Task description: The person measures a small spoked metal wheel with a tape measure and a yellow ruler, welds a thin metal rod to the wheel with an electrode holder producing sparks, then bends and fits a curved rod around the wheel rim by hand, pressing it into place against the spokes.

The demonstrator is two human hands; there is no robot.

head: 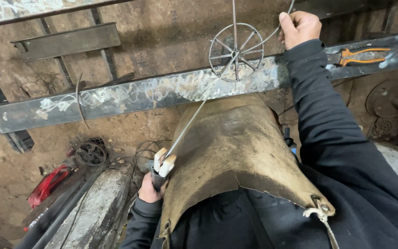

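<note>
A long steel beam (116, 99), spattered with pale weld marks, crosses the view and serves as the table. A worn leather apron (236, 147) hangs over the person's front. On the beam stands a spoked wire wheel (236, 52), upright. The right hand (299, 28) has its fingers closed round a thin wire (267, 38) running to the wheel. The left hand (149, 190) grips an electrode holder (163, 165), whose welding rod (187, 127) points at the wheel's base. Orange-handled pliers (362, 56) lie further right.
</note>
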